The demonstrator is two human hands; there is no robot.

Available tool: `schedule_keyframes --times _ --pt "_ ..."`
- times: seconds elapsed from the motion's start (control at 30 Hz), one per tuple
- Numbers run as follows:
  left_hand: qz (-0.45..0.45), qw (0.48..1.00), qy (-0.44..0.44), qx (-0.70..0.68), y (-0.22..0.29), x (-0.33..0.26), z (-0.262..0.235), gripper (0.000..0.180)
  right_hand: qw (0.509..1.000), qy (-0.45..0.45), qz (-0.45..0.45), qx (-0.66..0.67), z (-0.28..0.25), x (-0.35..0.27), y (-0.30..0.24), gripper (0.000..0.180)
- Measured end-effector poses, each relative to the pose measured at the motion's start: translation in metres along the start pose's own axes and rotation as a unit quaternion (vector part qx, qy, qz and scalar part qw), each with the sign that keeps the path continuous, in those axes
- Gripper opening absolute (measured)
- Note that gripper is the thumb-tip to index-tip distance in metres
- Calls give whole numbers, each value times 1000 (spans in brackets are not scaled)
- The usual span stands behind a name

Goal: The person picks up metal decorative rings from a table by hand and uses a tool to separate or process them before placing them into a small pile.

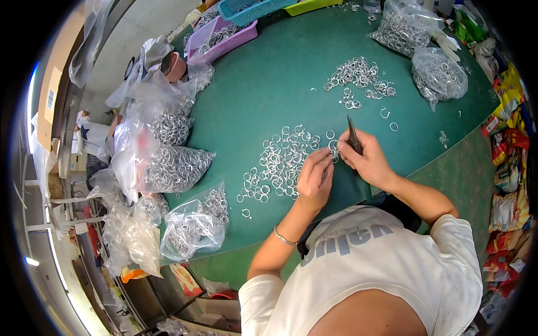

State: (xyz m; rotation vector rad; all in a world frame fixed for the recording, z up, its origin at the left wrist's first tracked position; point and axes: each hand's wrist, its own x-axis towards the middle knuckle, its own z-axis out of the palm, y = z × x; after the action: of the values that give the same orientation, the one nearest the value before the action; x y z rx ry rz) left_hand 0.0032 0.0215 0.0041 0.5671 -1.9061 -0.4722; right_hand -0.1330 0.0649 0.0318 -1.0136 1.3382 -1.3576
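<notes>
My right hand [367, 159] is closed around a pair of dark, pointed pliers [352, 133], tips facing away from me. A green handle end shows below that hand. My left hand [315, 178] has its fingers pinched together beside a small silver ring [333, 145]. The ring sits between the fingertips of both hands; which fingers bear it is hard to make out. Left of my left hand spreads a loose pile of open silver rings [280, 159]. Farther off, beyond the pliers, lies a second pile of rings [357, 75], with a few strays nearby.
Clear plastic bags of rings [178, 168] crowd the left side of the green table [252, 89]. More bags [440, 75] stand at the far right. A purple tray [224, 42] and a blue tray [252, 10] sit along the far edge. Colourful packages [507, 145] line the right.
</notes>
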Motion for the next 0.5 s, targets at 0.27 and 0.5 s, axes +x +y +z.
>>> schedule_keyframes --times 0.27,0.5 --pt "-205 965 -79 -144 9 10 -8 13 999 -17 15 32 -1 5 -11 10" --pt "-419 861 -55 -282 7 21 -16 11 986 -65 -41 -149 -6 8 -13 15"
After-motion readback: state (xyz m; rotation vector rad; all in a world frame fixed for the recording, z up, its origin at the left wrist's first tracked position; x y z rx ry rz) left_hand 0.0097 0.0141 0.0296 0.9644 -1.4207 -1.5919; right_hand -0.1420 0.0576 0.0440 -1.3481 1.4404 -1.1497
